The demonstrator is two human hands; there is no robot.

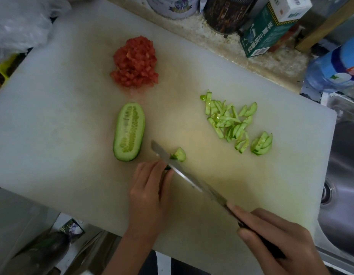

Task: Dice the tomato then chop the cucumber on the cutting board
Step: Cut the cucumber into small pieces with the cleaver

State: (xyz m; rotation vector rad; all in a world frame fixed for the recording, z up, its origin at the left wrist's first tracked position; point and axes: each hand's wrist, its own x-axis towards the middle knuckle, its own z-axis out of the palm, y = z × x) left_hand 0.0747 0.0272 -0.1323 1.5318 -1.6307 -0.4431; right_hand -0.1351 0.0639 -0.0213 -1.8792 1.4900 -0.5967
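Observation:
A large white cutting board (53, 116) fills the view. A heap of diced tomato (135, 64) lies at its far middle. A cucumber half (129, 132) rests cut side up in the centre. Thin cucumber slices (233, 122) are scattered to the right. My left hand (150, 191) holds down a small cucumber piece that is mostly hidden under its fingers. My right hand (281, 241) grips the dark handle of a knife (184, 175). The blade lies against my left fingertips, and a cut slice (180, 154) leans on its far side.
Tins (172, 6), a green carton (269, 30) and a blue-labelled water bottle (336, 70) stand along the counter behind the board. A steel sink (342, 175) adjoins the board's right edge. A plastic bag (19, 22) lies at the far left.

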